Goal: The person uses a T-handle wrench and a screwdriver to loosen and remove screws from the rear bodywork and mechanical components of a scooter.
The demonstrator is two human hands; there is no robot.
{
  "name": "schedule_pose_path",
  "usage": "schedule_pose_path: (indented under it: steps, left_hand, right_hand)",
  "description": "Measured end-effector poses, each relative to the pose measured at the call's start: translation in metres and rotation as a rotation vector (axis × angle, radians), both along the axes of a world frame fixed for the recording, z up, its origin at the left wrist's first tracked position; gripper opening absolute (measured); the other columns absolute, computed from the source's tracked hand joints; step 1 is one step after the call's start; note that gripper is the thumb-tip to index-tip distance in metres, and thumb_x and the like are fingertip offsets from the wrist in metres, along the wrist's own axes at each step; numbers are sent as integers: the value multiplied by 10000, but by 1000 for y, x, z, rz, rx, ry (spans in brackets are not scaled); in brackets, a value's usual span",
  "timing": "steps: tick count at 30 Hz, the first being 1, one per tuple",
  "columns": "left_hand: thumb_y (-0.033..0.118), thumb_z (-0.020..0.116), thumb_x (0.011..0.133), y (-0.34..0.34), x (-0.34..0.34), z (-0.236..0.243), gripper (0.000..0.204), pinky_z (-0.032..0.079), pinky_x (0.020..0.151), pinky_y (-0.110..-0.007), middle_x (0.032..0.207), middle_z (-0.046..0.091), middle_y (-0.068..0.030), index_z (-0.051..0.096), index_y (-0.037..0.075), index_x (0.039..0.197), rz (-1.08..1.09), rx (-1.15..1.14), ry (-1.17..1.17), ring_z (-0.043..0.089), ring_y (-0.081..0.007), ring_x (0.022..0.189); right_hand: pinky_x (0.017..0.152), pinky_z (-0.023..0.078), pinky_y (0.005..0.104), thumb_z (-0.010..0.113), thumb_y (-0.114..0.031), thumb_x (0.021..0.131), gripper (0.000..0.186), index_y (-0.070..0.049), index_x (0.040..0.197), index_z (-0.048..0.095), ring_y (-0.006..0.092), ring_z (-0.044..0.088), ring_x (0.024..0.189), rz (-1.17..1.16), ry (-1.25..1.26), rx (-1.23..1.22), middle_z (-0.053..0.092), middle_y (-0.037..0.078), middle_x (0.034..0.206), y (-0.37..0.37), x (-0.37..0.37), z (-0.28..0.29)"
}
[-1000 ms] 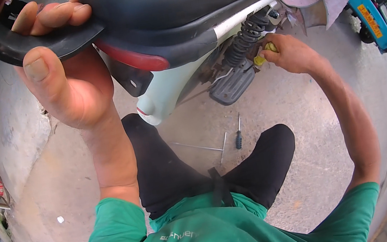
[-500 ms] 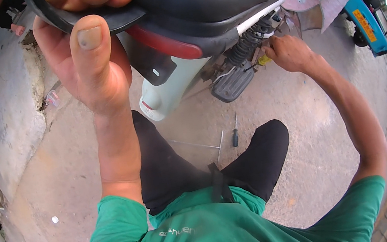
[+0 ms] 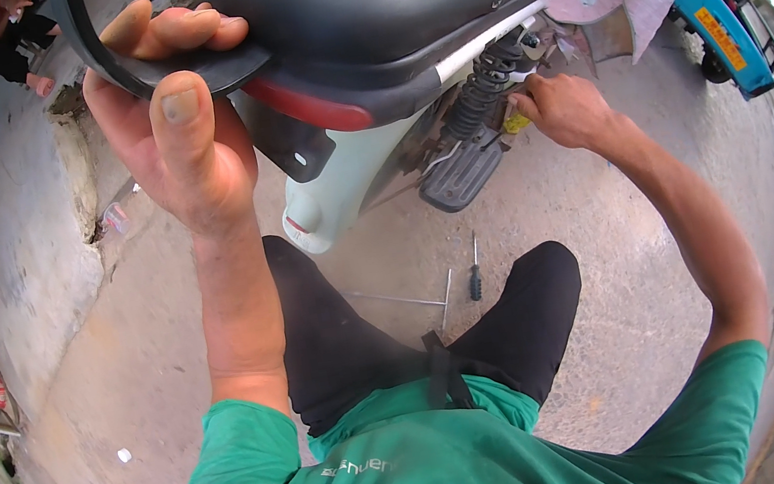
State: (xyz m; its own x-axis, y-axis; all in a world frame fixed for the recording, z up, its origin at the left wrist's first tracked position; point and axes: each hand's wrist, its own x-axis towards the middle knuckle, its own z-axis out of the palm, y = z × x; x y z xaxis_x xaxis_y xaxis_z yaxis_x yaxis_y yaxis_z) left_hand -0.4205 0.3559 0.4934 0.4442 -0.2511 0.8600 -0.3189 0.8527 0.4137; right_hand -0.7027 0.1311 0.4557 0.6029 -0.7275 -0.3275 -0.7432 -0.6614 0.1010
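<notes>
My left hand (image 3: 202, 160) is closed round the curved black grab rail (image 3: 223, 68) behind a scooter's black seat (image 3: 371, 11), fingers over it and thumb standing up alongside. Below the seat edge are a red tail light (image 3: 304, 103) and a pale green rear fender (image 3: 336, 174). Out to the right, my right hand (image 3: 568, 109) is closed beside the coil spring shock absorber (image 3: 485, 95). A small yellow piece (image 3: 516, 122) shows under its thumb; what the fingers grip is hidden. A black footrest (image 3: 463, 177) sits below the shock.
On the concrete between my knees lie a screwdriver (image 3: 476, 279) and a T-shaped metal wrench (image 3: 442, 301). A blue three-wheeled vehicle (image 3: 718, 27) stands at the far right. A broken concrete ledge (image 3: 78, 179) runs along the left, with another person (image 3: 24, 56) beyond it.
The view has shifted slightly, so the scooter sits a little farther left in it. Both hands keep their places on the scooter and their grips look the same.
</notes>
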Motion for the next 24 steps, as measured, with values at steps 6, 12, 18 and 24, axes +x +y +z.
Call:
schedule_pose_path:
  steps: [6, 12, 18, 24]
  left_hand:
    - [299, 712, 939, -1, -2, 0, 595, 437, 1090, -441, 1119, 687, -161, 462, -23, 1372, -15, 5, 2, 677, -250, 1015]
    - [255, 712, 944, 2, -2, 1, 567, 451, 1074, -434, 1121, 685, -158, 464, -22, 1371, -32, 10, 15, 678, -252, 1019]
    - [244, 718, 941, 5, -2, 3, 566, 465, 1061, -428, 1131, 678, -152, 462, -23, 1370, -62, 32, 14, 676, -256, 1031]
    - [258, 716, 942, 6, -4, 3, 577, 462, 1062, -430, 1138, 678, -151, 456, -24, 1373, -42, 38, 33, 673, -252, 1035]
  right_hand:
    - [898, 525, 521, 561, -345, 978, 348, -10, 1055, 616, 412, 694, 970, 440, -387, 39, 712, 247, 991, -11, -23, -23]
    - [901, 524, 503, 606, -248, 924, 245, -35, 1045, 609, 401, 663, 1031, -13, -92, -47, 665, 221, 1053, 5, -4, -5]
    - [909, 507, 503, 590, -223, 964, 229, -32, 1090, 593, 384, 653, 1070, 385, -304, 41, 670, 236, 1095, -3, -24, -16]
    - [919, 515, 509, 579, -332, 950, 337, -36, 1107, 614, 392, 666, 1068, 149, -385, 27, 689, 230, 1114, 11, -17, -12]
